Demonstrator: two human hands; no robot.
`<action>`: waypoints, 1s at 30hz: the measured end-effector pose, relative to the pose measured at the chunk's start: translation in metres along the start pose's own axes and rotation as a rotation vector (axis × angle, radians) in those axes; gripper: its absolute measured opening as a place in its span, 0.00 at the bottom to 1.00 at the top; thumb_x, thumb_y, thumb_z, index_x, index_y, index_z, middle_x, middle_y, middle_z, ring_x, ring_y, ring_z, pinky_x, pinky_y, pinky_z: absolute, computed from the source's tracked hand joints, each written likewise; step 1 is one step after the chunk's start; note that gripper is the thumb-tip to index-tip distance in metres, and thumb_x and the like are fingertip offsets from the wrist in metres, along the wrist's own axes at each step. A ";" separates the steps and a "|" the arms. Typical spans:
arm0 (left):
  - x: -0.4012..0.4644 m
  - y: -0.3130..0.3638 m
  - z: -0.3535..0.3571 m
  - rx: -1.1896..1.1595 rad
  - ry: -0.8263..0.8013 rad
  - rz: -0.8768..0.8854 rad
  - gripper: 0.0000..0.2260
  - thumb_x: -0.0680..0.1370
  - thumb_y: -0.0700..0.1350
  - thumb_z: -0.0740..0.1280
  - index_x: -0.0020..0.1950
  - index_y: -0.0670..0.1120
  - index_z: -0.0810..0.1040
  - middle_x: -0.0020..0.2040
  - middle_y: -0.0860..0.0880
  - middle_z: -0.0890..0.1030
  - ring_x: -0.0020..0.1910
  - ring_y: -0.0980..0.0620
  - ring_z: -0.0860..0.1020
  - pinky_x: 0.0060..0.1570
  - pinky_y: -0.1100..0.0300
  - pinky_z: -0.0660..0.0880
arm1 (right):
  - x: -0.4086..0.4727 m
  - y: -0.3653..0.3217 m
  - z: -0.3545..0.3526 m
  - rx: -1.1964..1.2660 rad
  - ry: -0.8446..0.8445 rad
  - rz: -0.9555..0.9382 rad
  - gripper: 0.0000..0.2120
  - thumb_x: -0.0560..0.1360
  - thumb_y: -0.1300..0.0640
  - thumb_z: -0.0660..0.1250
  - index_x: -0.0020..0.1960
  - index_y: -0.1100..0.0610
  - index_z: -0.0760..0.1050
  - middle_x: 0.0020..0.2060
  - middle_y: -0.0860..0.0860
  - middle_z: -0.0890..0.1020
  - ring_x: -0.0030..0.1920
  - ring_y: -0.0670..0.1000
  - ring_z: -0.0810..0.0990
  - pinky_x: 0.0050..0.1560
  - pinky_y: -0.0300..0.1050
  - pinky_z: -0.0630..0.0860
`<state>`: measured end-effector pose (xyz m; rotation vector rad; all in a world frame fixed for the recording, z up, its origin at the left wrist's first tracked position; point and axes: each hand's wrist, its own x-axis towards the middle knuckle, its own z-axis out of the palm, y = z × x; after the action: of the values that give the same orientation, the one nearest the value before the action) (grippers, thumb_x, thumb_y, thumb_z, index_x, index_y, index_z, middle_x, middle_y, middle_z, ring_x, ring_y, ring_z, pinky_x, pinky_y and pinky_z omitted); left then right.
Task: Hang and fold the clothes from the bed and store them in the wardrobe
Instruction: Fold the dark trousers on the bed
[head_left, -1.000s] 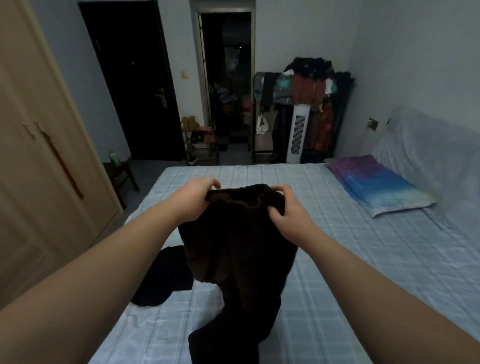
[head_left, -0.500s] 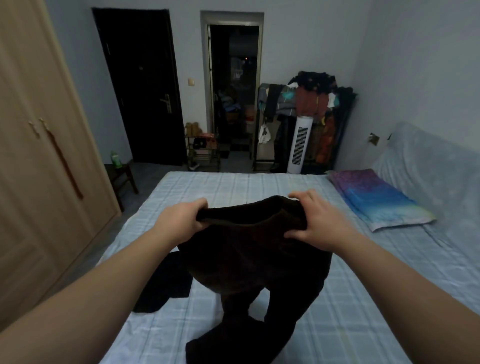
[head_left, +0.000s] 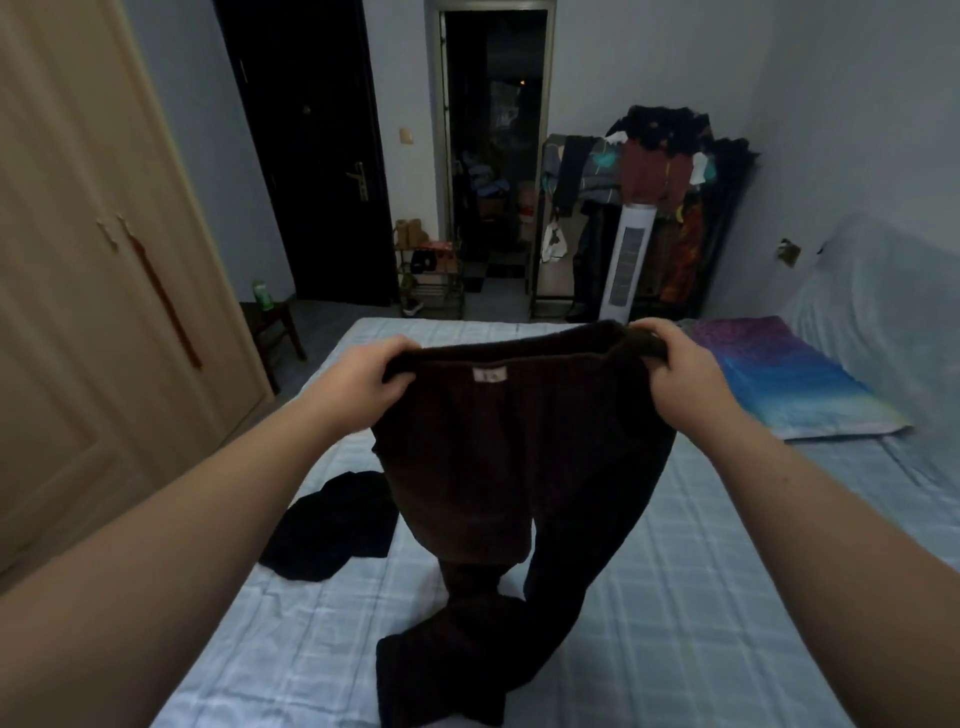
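Dark trousers (head_left: 519, 457), now stretched wide above the bed (head_left: 701, 597), are pinched at the waistband by left hand (head_left: 363, 387) and right hand (head_left: 675, 374), ready for folding.

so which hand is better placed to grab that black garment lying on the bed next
Left, probably. The black garment lies on the bed below the left hand; the right hand is across the dark brown trousers that both hands grip.

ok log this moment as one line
step: spreading trousers | left hand: grips waistband | right hand: grips waistband | dark trousers: legs trail on bed | black garment: on bed | wardrobe: closed
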<state>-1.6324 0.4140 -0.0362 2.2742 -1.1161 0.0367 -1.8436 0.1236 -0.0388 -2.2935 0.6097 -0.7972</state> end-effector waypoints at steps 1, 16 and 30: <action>0.001 0.000 0.001 -0.057 0.111 -0.031 0.11 0.80 0.43 0.67 0.63 0.52 0.76 0.53 0.54 0.79 0.52 0.55 0.77 0.50 0.61 0.72 | 0.003 -0.001 0.001 0.050 0.018 -0.012 0.15 0.81 0.62 0.60 0.62 0.47 0.75 0.51 0.50 0.80 0.53 0.51 0.76 0.53 0.45 0.69; -0.052 0.048 -0.079 -0.003 0.234 0.058 0.32 0.72 0.43 0.77 0.71 0.52 0.65 0.60 0.55 0.71 0.60 0.54 0.72 0.63 0.53 0.74 | -0.030 -0.062 -0.060 -0.083 0.030 -0.067 0.05 0.79 0.48 0.67 0.53 0.46 0.74 0.46 0.47 0.79 0.46 0.51 0.78 0.41 0.46 0.70; -0.140 0.091 -0.197 -0.250 0.734 0.176 0.11 0.80 0.57 0.66 0.50 0.50 0.75 0.41 0.57 0.78 0.39 0.65 0.76 0.37 0.69 0.71 | -0.125 -0.217 -0.085 0.183 0.688 -0.218 0.11 0.80 0.50 0.65 0.61 0.53 0.75 0.53 0.51 0.82 0.53 0.53 0.79 0.48 0.44 0.69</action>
<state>-1.7445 0.5738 0.1324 1.7009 -0.8489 0.7006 -1.9436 0.3144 0.1152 -1.9103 0.5452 -1.7013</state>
